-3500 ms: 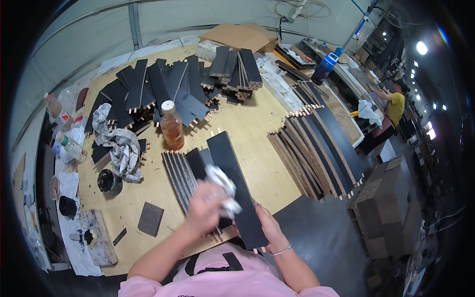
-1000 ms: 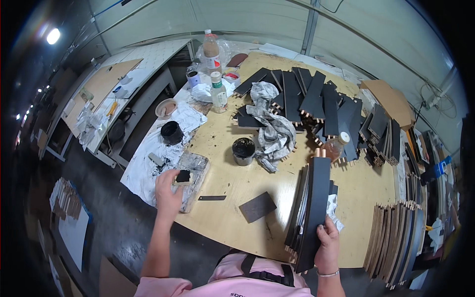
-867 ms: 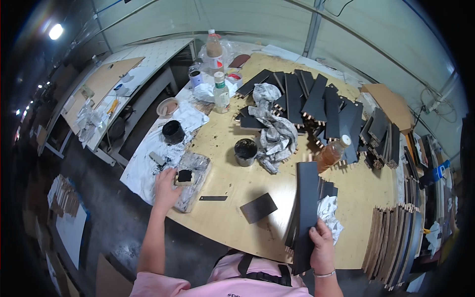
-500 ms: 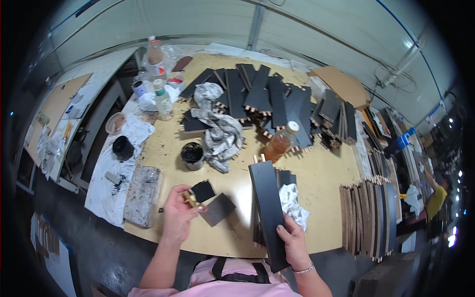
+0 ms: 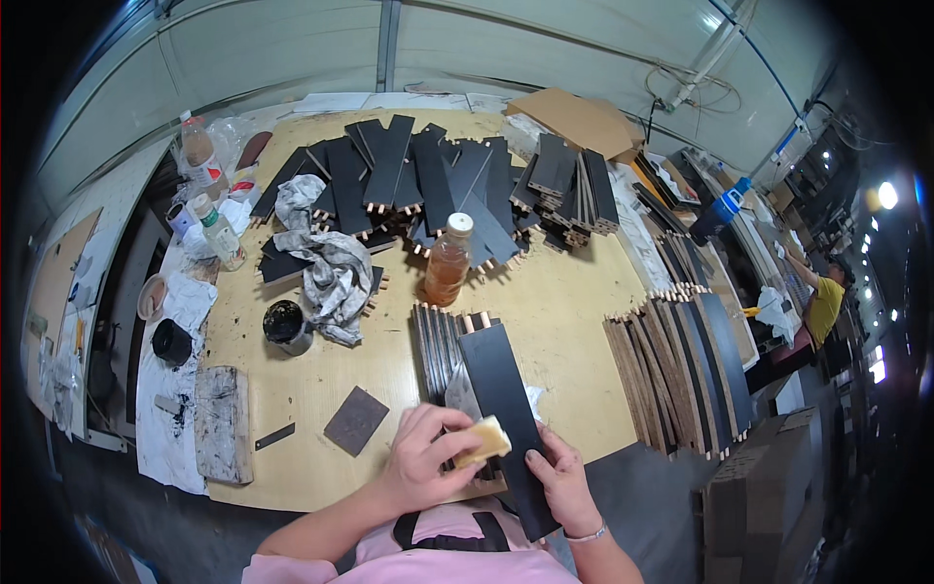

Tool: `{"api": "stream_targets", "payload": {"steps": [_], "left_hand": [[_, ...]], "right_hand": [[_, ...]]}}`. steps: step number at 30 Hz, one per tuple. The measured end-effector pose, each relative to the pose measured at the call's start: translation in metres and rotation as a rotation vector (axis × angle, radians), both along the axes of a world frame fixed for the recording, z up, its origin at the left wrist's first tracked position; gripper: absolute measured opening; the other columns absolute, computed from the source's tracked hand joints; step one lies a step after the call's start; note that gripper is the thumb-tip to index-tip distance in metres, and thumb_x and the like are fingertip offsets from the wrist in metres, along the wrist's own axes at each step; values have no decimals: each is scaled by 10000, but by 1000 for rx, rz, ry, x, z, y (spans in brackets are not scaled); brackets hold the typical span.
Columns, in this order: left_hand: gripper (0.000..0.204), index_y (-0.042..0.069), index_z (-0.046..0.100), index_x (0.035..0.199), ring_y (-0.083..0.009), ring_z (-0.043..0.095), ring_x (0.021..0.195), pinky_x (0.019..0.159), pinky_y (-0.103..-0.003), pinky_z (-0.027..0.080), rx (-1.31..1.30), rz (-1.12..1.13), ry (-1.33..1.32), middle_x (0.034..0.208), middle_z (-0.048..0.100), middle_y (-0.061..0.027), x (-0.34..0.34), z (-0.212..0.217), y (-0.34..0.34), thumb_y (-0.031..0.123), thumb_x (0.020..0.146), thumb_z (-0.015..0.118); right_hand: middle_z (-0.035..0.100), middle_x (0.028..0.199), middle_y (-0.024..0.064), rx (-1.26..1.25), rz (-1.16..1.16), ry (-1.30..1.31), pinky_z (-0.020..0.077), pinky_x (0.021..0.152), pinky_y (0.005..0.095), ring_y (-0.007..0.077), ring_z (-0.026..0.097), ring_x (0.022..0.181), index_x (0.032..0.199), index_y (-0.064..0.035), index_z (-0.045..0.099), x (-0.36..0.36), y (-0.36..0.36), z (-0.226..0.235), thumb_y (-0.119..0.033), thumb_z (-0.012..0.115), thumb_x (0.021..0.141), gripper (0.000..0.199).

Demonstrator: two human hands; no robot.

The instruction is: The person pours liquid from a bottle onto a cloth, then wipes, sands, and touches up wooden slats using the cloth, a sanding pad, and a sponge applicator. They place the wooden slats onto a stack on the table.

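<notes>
My left hand (image 5: 428, 452) is closed round a small yellowish block (image 5: 479, 444), which looks like a sponge. Its underside is hidden. The block is beside the left edge of a long black board (image 5: 508, 409); I cannot tell whether they touch. My right hand (image 5: 562, 479) grips that board by its right edge near the lower end, thumb on the face. The board is tilted, and pale wooden dowels stick out of its far end. Behind it lies a row of similar dowelled boards (image 5: 435, 343), partly covered. A dark brown square sheet (image 5: 356, 420) rests left of my left hand.
A bottle of amber liquid (image 5: 449, 263) stands beyond the boards. Left of it are a stained crumpled cloth (image 5: 337, 282) and an open can of black stuff (image 5: 288, 327). Black boards (image 5: 394, 165) pile up behind; more (image 5: 681, 365) stand stacked at right. A co-worker (image 5: 825, 307) is far right.
My left hand has moved right, from near the brown sheet to the held board, carrying the yellowish block. The black square beside that hand is out of sight. The whole view has shifted rightward.
</notes>
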State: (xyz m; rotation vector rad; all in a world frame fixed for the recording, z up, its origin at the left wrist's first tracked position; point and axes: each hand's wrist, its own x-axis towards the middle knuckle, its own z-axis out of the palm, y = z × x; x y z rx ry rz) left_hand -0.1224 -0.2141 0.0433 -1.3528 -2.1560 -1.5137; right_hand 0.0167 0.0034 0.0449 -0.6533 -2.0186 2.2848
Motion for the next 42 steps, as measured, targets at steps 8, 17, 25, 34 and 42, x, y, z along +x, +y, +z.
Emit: {"api": "stream_targets", "payload": {"steps": [8,17,25,34,42], "left_hand": [[451,69,728,1178,-269,652,937,799,-385,554,99,296,38,1075,654,-116,-82,12,20,-41,762,862],[388,82,808,1131,-304,660,947,819,-427,551,-24,-174,-103,1057,675,-114,25,-29,17,91,758,916],[460,87,740,1165,-277,648,874,732,-399,535,111,65,2,1017,654,-114,-31,-14,64,35,740,907],[402,64,741,1122,-326,646,904,759,-441,532,90,-68,-114,1013,653,-119,0,-12,50,68,752,898],[389,72,804,1116,-301,657,857,762,-422,525,-10,-320,-59,1018,687,-106,29,-33,26,83,741,907]], "right_hand": [[617,1586,167,60,40,16,429,1238,327,189,576,1440,1638,129,462,12,9,-8,38,604,1090,573],[607,1595,192,85,-53,75,429,1248,340,204,576,1458,1620,155,462,-10,28,-1,29,594,1089,562],[665,1523,129,-115,-131,116,519,1159,316,151,657,1332,1653,87,459,-42,24,9,15,600,1098,578],[702,1447,96,-208,-281,176,576,1072,301,128,694,1240,1653,48,477,-59,41,2,9,589,1115,551],[716,1413,100,-189,-318,230,587,1050,296,132,711,1203,1646,41,482,-65,60,6,-4,615,1118,546]]}}
